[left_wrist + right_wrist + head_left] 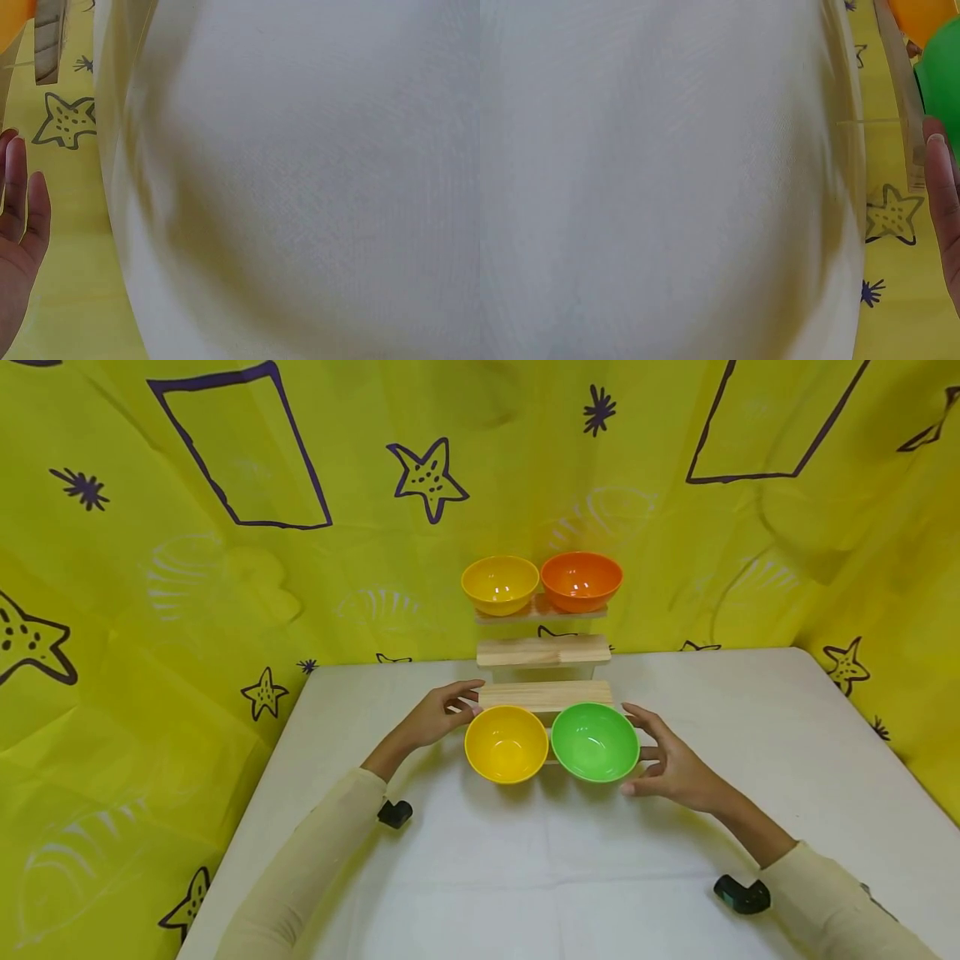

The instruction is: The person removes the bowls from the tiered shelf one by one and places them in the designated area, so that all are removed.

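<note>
Up near the back edge of the table [750, 735], at its middle, stands a small wooden stepped rack [543, 652] with three tiers, and both hands are working at its lowest tier. Two bowls sit side by side on that bottom step: a yellow bowl [506, 744] on the left and a green bowl [595, 742] on the right, their rims just about touching. The left hand [438, 717] rests beside the left end of the bottom step, fingers stretched out and relaxed toward the wood, close to the yellow bowl's rim but gripping nothing (whether the fingertips actually touch the wood cannot be told). The right hand [671, 760] hovers just beside the green bowl on its right, fingers spread and loosely straight, thumb low, the fingertips close to or grazing the bowl's rim; it has hold of nothing. On the top tier sit two more bowls, a darker yellow bowl [500, 584] on the left and an orange bowl [581, 581] on the right, touching each other. The middle tier is bare wood. Both arms wear cream sleeves [315, 860], each with a small black wrist device. Behind the table hangs a yellow cloth [187, 610] printed with purple stars and shapes. The wrist views show mostly white tabletop and a sliver of fingers
</note>
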Demonstrator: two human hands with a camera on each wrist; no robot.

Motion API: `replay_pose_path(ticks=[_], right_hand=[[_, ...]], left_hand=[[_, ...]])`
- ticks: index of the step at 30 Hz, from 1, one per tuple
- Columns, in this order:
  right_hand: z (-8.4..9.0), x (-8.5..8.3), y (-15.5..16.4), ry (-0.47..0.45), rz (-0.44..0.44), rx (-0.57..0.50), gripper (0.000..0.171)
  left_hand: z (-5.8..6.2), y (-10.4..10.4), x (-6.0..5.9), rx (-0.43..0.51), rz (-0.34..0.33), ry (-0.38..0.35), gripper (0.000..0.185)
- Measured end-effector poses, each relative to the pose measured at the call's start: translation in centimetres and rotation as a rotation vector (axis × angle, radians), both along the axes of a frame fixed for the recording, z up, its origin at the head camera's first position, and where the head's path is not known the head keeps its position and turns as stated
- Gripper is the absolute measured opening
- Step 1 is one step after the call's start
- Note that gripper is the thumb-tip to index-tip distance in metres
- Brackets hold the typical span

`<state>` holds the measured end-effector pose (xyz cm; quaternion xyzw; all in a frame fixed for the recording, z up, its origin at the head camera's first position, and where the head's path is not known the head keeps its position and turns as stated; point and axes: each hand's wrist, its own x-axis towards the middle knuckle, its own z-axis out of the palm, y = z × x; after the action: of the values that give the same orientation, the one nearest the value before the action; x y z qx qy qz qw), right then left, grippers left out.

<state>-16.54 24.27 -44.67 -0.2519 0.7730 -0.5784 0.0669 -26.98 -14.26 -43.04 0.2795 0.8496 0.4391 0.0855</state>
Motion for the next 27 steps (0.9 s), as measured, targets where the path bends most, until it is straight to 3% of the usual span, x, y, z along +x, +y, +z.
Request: replay_pose_path(ticks=[27], right_hand=[[0.0, -0.1, -1.4, -0.048, -0.019, -0.061, 0.112]], left_hand=[[-0.1, 0.0, -0.1, 0.008, -0.001, -0.030, 0.047]])
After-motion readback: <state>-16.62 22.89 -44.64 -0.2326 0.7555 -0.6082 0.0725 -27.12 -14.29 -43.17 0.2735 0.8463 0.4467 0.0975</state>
